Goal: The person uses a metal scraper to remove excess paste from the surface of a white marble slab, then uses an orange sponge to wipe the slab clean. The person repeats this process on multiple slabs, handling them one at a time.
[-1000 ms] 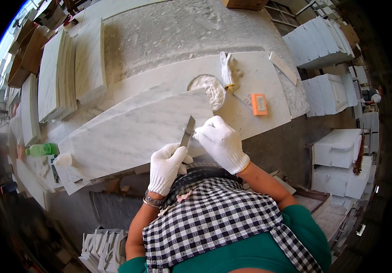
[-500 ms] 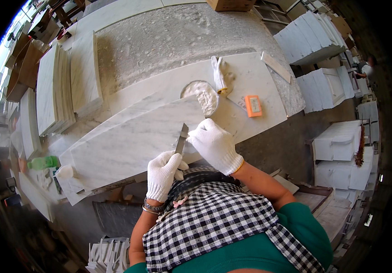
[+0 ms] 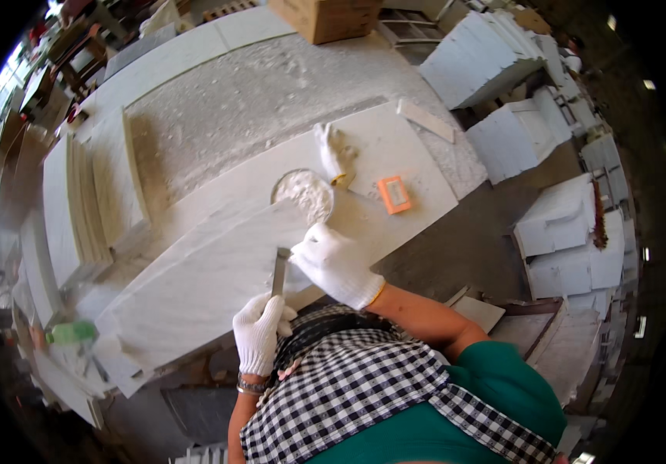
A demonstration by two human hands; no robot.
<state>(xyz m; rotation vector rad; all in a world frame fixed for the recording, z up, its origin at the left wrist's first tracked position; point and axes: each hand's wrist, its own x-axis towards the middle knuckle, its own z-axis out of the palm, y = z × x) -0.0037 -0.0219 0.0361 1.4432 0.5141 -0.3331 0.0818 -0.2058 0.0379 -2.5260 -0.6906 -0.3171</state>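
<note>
White knit gloves cover both my hands. My left hand [image 3: 259,329] is closed around the lower end of a flat metal scraper blade [image 3: 279,272], which points away from me over a pale marble slab [image 3: 201,282]. My right hand [image 3: 331,261] is closed, its fingertips close to the blade's far end; what they hold, if anything, I cannot make out. Just beyond the slab's far tip sits a round bowl of white paste [image 3: 306,193]. A spare white glove [image 3: 331,151] lies behind it, and an orange box [image 3: 393,195] is to its right.
Marble slabs [image 3: 78,209] stand in a row at the left, near a green bottle [image 3: 71,332]. A cardboard box [image 3: 333,19] is at the far edge. A narrow stone strip [image 3: 426,121] lies on the table's right; stacked white blocks [image 3: 480,58] stand beyond.
My view has shifted, so the table appears further left and lower. The right fingertips stay by the blade's far end, and my left hand keeps its hold on the blade.
</note>
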